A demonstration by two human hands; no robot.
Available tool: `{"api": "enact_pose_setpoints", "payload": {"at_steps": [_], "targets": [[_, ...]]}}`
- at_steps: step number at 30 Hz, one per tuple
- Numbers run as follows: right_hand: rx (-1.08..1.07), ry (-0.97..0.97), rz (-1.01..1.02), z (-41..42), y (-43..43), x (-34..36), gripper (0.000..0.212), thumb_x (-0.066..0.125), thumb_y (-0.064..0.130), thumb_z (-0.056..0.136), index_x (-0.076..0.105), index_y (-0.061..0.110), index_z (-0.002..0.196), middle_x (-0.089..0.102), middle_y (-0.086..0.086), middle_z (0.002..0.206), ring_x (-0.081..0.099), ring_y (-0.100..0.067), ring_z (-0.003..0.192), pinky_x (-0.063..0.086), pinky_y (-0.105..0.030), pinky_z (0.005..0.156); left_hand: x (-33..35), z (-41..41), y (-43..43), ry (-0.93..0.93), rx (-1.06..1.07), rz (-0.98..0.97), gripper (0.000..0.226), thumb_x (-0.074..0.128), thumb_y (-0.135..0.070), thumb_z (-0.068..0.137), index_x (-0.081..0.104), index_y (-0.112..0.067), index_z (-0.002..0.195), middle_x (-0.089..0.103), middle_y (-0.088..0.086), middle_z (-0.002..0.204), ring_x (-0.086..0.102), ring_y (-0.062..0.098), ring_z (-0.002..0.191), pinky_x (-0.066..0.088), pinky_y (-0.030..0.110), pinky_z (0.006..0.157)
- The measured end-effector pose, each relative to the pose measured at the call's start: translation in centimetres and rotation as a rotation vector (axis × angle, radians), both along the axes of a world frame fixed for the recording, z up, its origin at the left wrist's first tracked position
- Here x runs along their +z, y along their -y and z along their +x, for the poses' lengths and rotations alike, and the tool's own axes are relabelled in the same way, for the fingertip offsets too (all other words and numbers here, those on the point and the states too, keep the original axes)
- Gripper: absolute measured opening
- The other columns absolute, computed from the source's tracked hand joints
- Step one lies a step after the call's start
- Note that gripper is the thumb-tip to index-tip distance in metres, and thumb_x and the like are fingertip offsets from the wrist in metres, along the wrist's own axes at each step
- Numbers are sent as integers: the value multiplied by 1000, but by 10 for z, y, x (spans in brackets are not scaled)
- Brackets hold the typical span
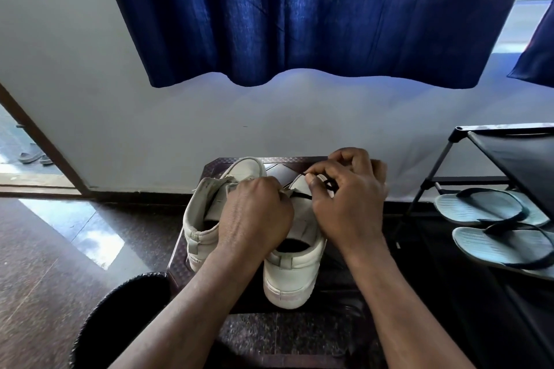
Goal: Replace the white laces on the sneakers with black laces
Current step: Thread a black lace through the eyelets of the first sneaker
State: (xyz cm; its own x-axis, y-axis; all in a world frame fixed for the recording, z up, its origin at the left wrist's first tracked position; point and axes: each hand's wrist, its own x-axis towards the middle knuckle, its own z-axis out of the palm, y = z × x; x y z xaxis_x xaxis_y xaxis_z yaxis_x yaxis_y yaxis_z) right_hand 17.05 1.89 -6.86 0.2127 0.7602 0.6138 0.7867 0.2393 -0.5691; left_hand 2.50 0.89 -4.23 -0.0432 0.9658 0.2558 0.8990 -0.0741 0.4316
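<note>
Near the low table's (215,164) front edge, the left hand (254,213) grips the sneaker's (292,275) upper while the right hand (350,198) pinches the black lace (302,195) toward its toe end — best hold the flap taut and feed the tip straight through.

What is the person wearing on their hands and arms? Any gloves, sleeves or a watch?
Nothing at all. The left hand and right hand have no gloves and no rings that show. The left forearm and right forearm are bare too: no sleeves, watch or bracelet in view.
</note>
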Motion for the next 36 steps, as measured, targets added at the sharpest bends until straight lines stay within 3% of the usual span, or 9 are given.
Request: {"api": "enact_pose_setpoints", "payload": {"at_steps": [3, 8, 15, 19, 22, 25, 27, 31, 36], "targets": [[46, -82, -109, -2, -5, -11, 6, 72, 40, 80, 75, 38, 84, 59, 19, 111, 49, -19, 115, 44, -42, 89, -2, 1, -1, 60, -15, -52, 24, 51, -22, 93, 74, -17, 99, 73, 11, 100, 63, 37, 97, 40, 36, 72], [161, -362, -284, -4, -10, -26, 11, 67, 43, 77, 67, 43, 66, 72, 20, 82, 66, -20, 97, 52, -41, 92, -7, 1, 0, 244, 29, -70, 29, 50, -17, 92, 77, -19, 103, 75, 7, 109, 63, 31, 106, 46, 34, 81], [179, -413, -346, -6, -13, -28, 10, 61, 51, 64, 68, 55, 71, 63, 16, 98, 58, -20, 113, 47, -49, 101, -8, -1, 2, 504, 66, -85, 20, 59, -14, 92, 78, -18, 86, 76, -1, 88, 67, 22, 91, 53, 39, 83], [171, -431, -372, -4, -13, -27, 18, 60, 52, 61, 70, 48, 75, 62, 20, 100, 55, -16, 117, 45, -48, 104, -14, -7, -5, 621, -32, -141, 16, 63, -23, 87, 77, -24, 79, 74, -7, 78, 67, 13, 80, 53, 39, 79], [153, -440, -392, -2, -10, -27, 9, 67, 44, 65, 72, 40, 71, 62, 21, 100, 51, -13, 117, 43, -49, 105, -15, -16, -10, 701, -153, -241, 23, 64, -38, 79, 80, -22, 85, 77, 2, 85, 69, 18, 84, 56, 53, 88], [158, -442, -394, -2, -8, -23, 12, 65, 46, 62, 71, 50, 71, 61, 24, 98, 50, -11, 116, 42, -49, 105, -14, -25, -13, 747, -250, -308, 34, 68, -47, 75, 82, -20, 91, 79, 7, 93, 74, 29, 97, 54, 60, 97], [148, -422, -396, -2, -8, -22, 5, 67, 45, 63, 71, 48, 64, 61, 24, 98, 48, -9, 115, 41, -48, 106, -12, -30, -15, 750, -302, -342, 28, 71, -42, 81, 82, -19, 94, 80, 10, 97, 75, 30, 99, 54, 57, 99], [142, -398, -381, 0, -7, -25, 21, 76, 36, 71, 68, 35, 52, 63, 23, 98, 47, -9, 114, 39, -47, 106, -9, -34, -15, 773, -331, -377, 14, 69, -16, 98, 82, -11, 99, 80, 14, 101, 72, 19, 94, 55, 48, 99], [175, -362, -358, 2, -8, -27, 26, 78, 29, 78, 67, 31, 55, 63, 24, 98, 45, -8, 114, 39, -47, 106, -12, -29, -13, 758, -330, -333, 12, 72, -19, 97, 82, -13, 94, 79, 16, 97, 71, 18, 88, 56, 42, 89]]}}
